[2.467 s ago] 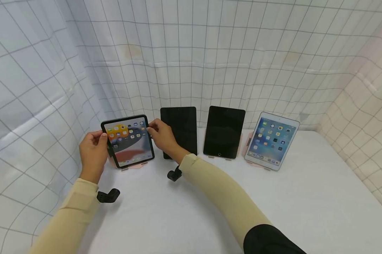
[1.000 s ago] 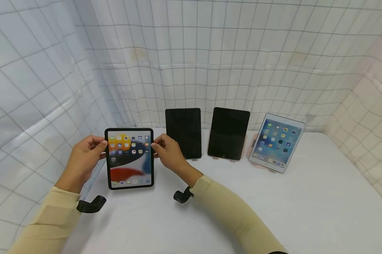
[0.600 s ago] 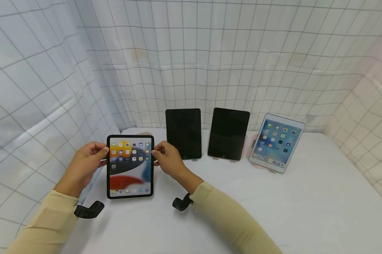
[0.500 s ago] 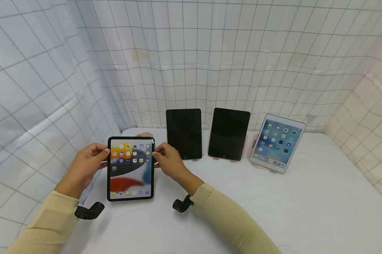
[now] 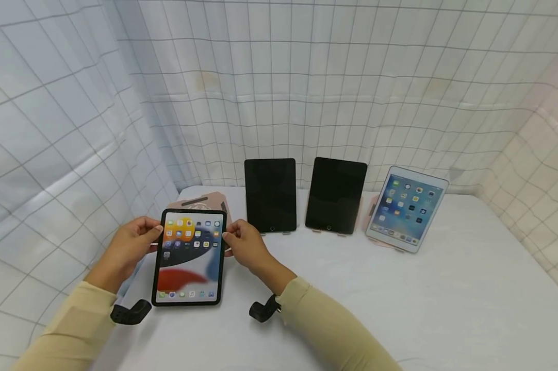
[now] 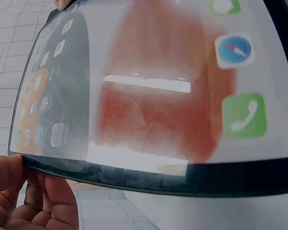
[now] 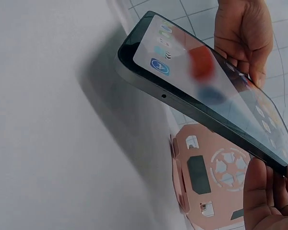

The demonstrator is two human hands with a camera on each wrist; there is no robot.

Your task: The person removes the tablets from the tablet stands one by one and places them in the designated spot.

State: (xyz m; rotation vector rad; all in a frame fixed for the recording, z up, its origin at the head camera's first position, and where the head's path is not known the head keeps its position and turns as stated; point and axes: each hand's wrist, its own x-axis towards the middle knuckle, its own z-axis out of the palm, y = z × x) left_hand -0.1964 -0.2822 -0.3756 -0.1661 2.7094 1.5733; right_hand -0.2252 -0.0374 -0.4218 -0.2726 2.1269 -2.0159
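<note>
Two hands share one black-framed tablet with a lit home screen [image 5: 189, 256]: my left hand [image 5: 129, 246] pinches its left long edge and my right hand [image 5: 244, 248] pinches its right long edge, thumbs on the bezel and fingers curled under the back, so my skin stays off the icons, I judge. I hold it in the air just in front of the pink perforated plastic stand [image 5: 206, 201], which sits bare on the white table [image 5: 399, 299]; the right wrist view shows the stand lying under the far end of the slab, with a gap between them. Its long axis runs away from me toward the stand, top icons at the far end, dock row at the near end, glass facing up and tilted toward me. To the right of the pink stand, two dark-screened black tablets [image 5: 271, 195] [image 5: 336, 195] lean upright on their own props, and beyond them a white-framed tablet with a lit blue screen [image 5: 406, 208] leans back likewise. A white gridded cloth [image 5: 307, 77] hangs behind the row.
</note>
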